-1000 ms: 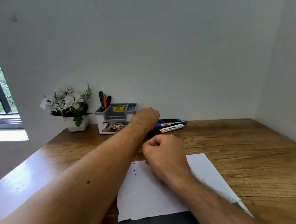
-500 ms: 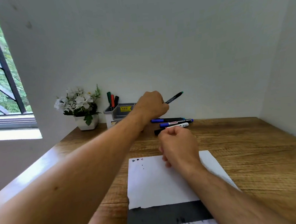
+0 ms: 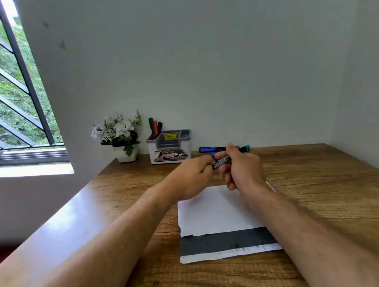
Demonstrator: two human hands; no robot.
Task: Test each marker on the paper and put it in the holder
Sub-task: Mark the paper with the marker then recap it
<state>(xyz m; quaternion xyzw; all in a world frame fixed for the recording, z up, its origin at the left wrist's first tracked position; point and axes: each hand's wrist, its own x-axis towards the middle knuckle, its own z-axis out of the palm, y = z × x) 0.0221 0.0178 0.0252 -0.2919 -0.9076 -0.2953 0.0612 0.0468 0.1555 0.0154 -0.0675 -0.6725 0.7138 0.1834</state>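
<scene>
Above the paper (image 3: 218, 210), a black marker (image 3: 222, 161) with a green end is held between both hands, tilted with the green end up toward the wall. The left hand (image 3: 191, 178) pinches the near, lower end, and the right hand (image 3: 242, 170) is curled round the barrel further up; neither grip is slack. Which end carries the cap cannot be told, since the fingers cover much of the barrel. By the look of it, the cap is about to be pulled off.

Beyond the paper, against the wall, the holder (image 3: 169, 148) stands on the desk (image 3: 322, 190), with three markers (image 3: 155, 127) (green, red and black) upright in its left compartment. Just beside the holder, to its right, more markers (image 3: 209, 149) lie flat on the desk, partly hidden behind the hands; at least a blue one is visible. On the holder's other side a flower pot (image 3: 125, 153) is set.

To do this step well, the barrel should be kept firm in one hand while the cap is drawn straight off along the marker's axis, not bent sideways. The cap is best kept in the hand, so that it can be pushed back on at once. A short stroke should then be made on a bare part of the paper, apart from the faint marks near its far left corner, so that the line can be judged.
</scene>
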